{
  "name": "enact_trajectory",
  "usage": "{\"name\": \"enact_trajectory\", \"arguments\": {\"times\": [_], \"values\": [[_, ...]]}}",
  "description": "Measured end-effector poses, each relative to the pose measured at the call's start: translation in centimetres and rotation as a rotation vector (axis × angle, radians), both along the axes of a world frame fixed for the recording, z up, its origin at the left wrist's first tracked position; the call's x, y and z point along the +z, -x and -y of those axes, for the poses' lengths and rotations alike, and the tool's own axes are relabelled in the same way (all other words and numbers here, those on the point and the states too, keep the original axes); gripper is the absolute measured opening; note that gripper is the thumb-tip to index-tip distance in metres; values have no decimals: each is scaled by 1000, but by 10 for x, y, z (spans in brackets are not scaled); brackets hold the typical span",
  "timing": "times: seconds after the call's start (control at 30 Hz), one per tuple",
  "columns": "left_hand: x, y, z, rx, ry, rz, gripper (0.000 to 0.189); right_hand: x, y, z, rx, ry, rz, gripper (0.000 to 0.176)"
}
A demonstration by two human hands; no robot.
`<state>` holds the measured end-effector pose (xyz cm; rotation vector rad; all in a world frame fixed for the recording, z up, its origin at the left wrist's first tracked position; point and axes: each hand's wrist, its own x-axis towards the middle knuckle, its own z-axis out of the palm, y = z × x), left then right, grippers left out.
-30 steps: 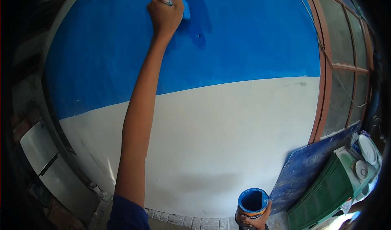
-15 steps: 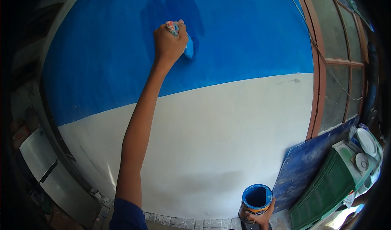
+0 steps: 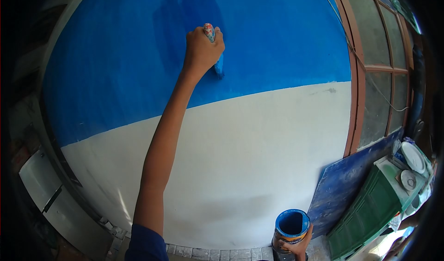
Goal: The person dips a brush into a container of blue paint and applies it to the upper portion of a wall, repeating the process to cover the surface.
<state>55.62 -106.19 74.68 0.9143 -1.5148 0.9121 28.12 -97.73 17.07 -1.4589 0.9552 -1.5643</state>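
My left hand (image 3: 203, 50) is closed around a paintbrush (image 3: 219, 68) against the upper, blue part of the wall (image 3: 286, 43). The brush's paint-spotted handle pokes out above my fingers, and its blue bristles point down, touching the wall. Darker, wet-looking strokes spread above and left of the hand. Low on the right, my right hand (image 3: 300, 247) grips a paint can (image 3: 292, 238) by its side. Blue paint coats the can's rim and inside; how much it holds is hard to see.
Below the blue lies a white wall section (image 3: 259, 145). At right are a brown-framed window (image 3: 356, 99) with a hanging cable, a blue-stained board (image 3: 335, 187) and a green cabinet (image 3: 365, 210) with dishes on top. A silver refrigerator (image 3: 64, 214) stands at lower left.
My left hand has moved slightly right and the brush bristles sit lower on the blue wall. The dark stroke reaches further down. My right hand still holds the can.
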Motion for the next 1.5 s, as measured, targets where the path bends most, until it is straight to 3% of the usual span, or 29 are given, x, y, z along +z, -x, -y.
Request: {"name": "enact_trajectory", "arguments": {"times": [0.13, 0.2, 0.27, 0.37, 0.47, 0.5, 0.53, 0.67, 0.77, 0.9, 0.97, 1.07, 1.2, 1.37, 1.5], "values": [[38, 7, -10, 63, -69, -21, 35, 4, 8, 3, 15, 36, -91, 128], [72, 18, -17, 25, 95, -20, 35, 1, 6, 0, 10, 19, -57, 127], [118, 2, 13, 150, 527, 99, 34, -4, 7, -3, 10, 0, -32, 126], [129, -7, 40, 174, 510, 39, 35, -6, 9, 0, 49, 56, -29, 125], [77, 3, 21, 75, 298, 48, 32, -2, 11, -1, 95, 29, -6, 128], [55, 11, 14, 39, 184, 41, 37, -8, 9, 0, 11, 62, -2, 118], [35, 13, 11, 69, 188, 52, 37, -13, 10, -2, -69, 91, -4, 109], [-33, 7, 12, 69, 110, 28, 38, -7, 11, -2, -97, 73, -40, 109], [-36, 8, -2, 45, 44, 7, 38, -2, 7, -2, -101, 95, -16, 107], [20, 8, -14, -31, 202, -74, 39, 15, 5, -4, 5, 90, 24, 103], [47, 3, -11, -32, 251, -73, 39, 12, 10, -2, 126, 56, -76, 124], [69, -10, 6, 30, 309, 79, 39, 29, 8, -12, 82, 27, -27, 115], [28, 6, 12, -90, 298, 87, 45, 25, 8, -8, 27, 81, 16, 103], [-36, 7, 4, -60, 36, 25, 43, 11, 7, 4, 5, 81, 18, 101], [-14, 7, -16, -91, 99, -16, 43, 10, 2, 10, 11, 112, 13, 103]]}}
